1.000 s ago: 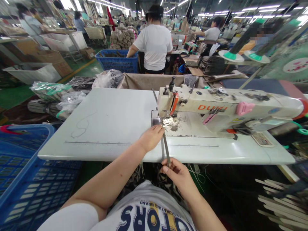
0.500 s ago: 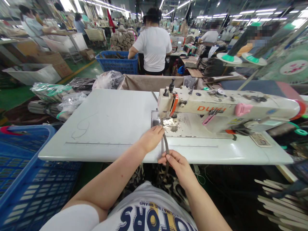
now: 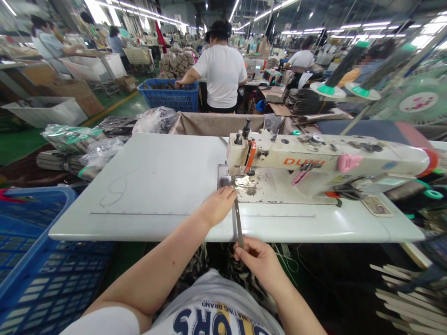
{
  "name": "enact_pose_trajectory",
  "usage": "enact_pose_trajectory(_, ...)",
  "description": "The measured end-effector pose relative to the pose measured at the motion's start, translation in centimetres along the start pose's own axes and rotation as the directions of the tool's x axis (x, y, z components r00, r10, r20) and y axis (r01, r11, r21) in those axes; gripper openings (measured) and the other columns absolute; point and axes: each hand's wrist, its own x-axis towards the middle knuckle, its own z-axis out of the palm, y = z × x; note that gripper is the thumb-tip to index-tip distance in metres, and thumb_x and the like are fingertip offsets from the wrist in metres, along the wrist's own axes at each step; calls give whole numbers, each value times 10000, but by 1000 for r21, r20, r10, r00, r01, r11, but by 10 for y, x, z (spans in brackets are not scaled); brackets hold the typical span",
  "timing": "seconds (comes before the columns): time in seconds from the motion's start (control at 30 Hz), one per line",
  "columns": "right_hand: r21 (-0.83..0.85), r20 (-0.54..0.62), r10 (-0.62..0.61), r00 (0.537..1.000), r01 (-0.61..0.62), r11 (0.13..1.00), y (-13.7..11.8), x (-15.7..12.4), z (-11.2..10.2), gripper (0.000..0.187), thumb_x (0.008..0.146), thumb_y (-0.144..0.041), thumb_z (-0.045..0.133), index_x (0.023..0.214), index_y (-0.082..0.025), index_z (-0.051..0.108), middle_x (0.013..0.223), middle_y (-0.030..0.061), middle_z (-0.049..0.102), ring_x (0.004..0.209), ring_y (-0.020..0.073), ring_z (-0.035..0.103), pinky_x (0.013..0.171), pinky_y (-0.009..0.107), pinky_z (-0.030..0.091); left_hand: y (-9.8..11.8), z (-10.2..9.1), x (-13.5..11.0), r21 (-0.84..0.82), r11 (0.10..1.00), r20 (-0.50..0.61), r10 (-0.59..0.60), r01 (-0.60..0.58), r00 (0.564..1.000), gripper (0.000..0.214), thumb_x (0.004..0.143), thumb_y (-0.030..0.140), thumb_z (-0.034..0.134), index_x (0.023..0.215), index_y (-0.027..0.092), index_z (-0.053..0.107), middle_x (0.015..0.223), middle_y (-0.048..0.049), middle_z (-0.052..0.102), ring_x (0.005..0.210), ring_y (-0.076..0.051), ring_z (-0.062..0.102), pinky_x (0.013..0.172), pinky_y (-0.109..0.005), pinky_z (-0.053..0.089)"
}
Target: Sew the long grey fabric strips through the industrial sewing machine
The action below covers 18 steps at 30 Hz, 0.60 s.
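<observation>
A narrow grey-brown fabric strip (image 3: pixel 238 219) runs from the needle area of the sewing machine (image 3: pixel 279 156) down over the table's front edge. Close in front of the presser foot, my left hand (image 3: pixel 220 204) has its fingers closed on the strip, palm down. At the front edge my right hand (image 3: pixel 254 255) pinches the strip between thumb and fingers, and the stretch between both hands looks straight. The strip's far part shows behind the machine head. My left fingers hide where it enters under the foot.
The white table (image 3: pixel 167 186) carries a printed ruler line. A blue basket (image 3: pixel 52 260) stands at the left, wrapped bundles (image 3: pixel 73 139) behind it. Pale strips (image 3: pixel 405 298) hang at the lower right. Thread cones (image 3: pixel 344 70) rise at the right. A co-worker (image 3: pixel 224 70) sits ahead.
My right hand has moved down along the strip toward my body, and the strip now looks straighter. My left hand stays by the presser foot. The co-worker ahead has an arm over the basket.
</observation>
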Motion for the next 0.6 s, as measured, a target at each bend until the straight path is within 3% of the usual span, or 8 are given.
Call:
enact_pose_trajectory(0.07, -287, -62, -68, 996, 47, 957, 0, -4, -4, 178, 905, -265, 610, 949, -215, 775, 766, 52, 769, 683, 241, 681, 654, 339, 504, -1, 3, -1, -11, 1000, -10, -10, 10, 1000, 228, 1036, 154, 466, 1222, 172, 597, 1323, -122, 635, 1300, -237, 598, 1181, -415, 476)
enact_pose_trajectory(0.17, -704, -176, -183, 967, 6, 710, -5, -13, -11, 387, 907, -142, 474, 1187, -162, 740, 979, 160, 791, 737, 297, 722, 668, 384, 494, -3, 5, -3, -14, 1000, -26, -20, 20, 999, 265, 1030, 137, 465, 1267, 177, 578, 1359, -121, 622, 1295, -230, 606, 1182, -415, 480)
enact_pose_trajectory(0.23, -801, -239, -232, 943, -56, 597, -12, -18, -15, 423, 929, -144, 440, 1268, -128, 693, 1007, 197, 781, 710, 307, 718, 635, 389, 472, -3, 6, -3, -15, 1000, -33, -28, 27, 999, 282, 1025, 131, 470, 1286, 168, 571, 1373, -131, 615, 1293, -234, 609, 1178, -414, 487)
enact_pose_trajectory(0.27, -804, -258, -237, 937, -72, 590, -16, -20, -16, 387, 945, -177, 459, 1253, -134, 689, 969, 188, 780, 701, 307, 711, 627, 385, 464, -3, 6, -2, -19, 999, -35, -31, 31, 999, 289, 1020, 125, 475, 1290, 165, 571, 1377, -135, 614, 1291, -237, 611, 1178, -415, 488)
enact_pose_trajectory(0.37, -648, -196, -120, 973, -37, 761, -25, -20, -17, 150, 922, -296, 601, 997, -220, 706, 753, 73, 744, 659, 269, 675, 612, 347, 455, -3, 6, -2, -44, 999, -31, -34, 33, 999, 326, 999, 100, 486, 1307, 165, 570, 1375, -139, 617, 1292, -242, 613, 1183, -431, 488)
enact_pose_trajectory(0.47, -294, -11, 53, 999, -54, 954, -23, -15, -14, 52, 872, -298, 661, 870, -253, 687, 584, -27, 666, 565, 208, 628, 574, 299, 446, -3, 5, -1, -64, 998, -28, -32, 30, 999, 334, 993, 93, 488, 1306, 172, 575, 1363, -135, 624, 1290, -245, 616, 1185, -447, 491)
enact_pose_trajectory(0.53, -169, -2, 97, 995, -96, 981, -17, -12, -12, 113, 849, -256, 649, 938, -257, 718, 549, -49, 646, 541, 205, 625, 565, 299, 450, -2, 2, -2, -70, 997, -36, -39, 36, 999, 329, 998, 96, 489, 1305, 178, 575, 1364, -130, 625, 1290, -241, 617, 1184, -443, 494)
enact_pose_trajectory(0.6, -176, -92, 81, 992, -96, 980, -12, -11, -11, 197, 832, -226, 624, 991, -272, 731, 575, -43, 664, 544, 223, 631, 567, 318, 449, -1, -1, -2, -67, 997, -46, -45, 42, 998, 328, 1009, 101, 483, 1316, 178, 568, 1371, -130, 623, 1294, -234, 615, 1181, -430, 496)
